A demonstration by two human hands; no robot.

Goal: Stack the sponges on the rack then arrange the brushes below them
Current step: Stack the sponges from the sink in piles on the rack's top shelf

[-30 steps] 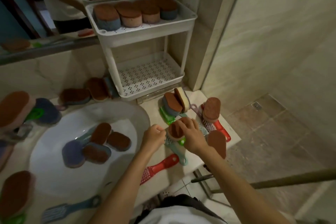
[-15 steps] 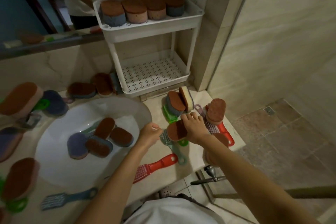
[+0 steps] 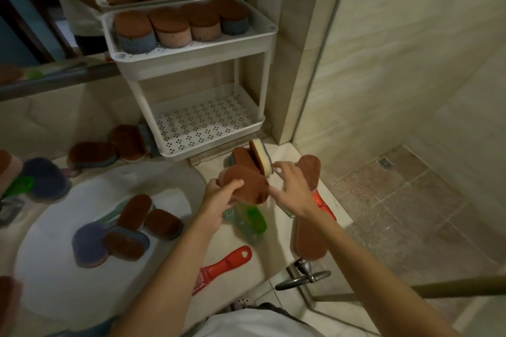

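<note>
**A:** Where the left hand (image 3: 219, 201) gripped the held sponge (image 3: 246, 186), thumb curled over its brown face, which way did the sponge lie?

**B:** Its long axis ran roughly left to right, dipping toward the right. The grip was at the left end, above the counter, in front of the rack (image 3: 269, 35) and well below its upper tier.

**A:** And the right hand (image 3: 294, 190)?

**B:** Fingers spread and nearly straight, closed on nothing visible. Its thumb lay just beside the sponge's right end, and its forefinger reached toward the cream sponge (image 3: 261, 157) leaning near the rack's foot. Whether either digit touched could not be told.

**A:** Which hand was nearer the load?

**B:** The left, which alone carried it. The four shelved sponges (image 3: 169, 26) stood in a row along the upper tier, up and away from that hand. The next placement therefore probably called for a lift upward and forward, perhaps onto their tops.

**A:** The brushes?

**B:** The green brush (image 3: 253, 223) lay directly beneath the held sponge, and the red brush (image 3: 223, 268) lay nearer the body. Neither was on the lower tier (image 3: 208, 123).
</note>
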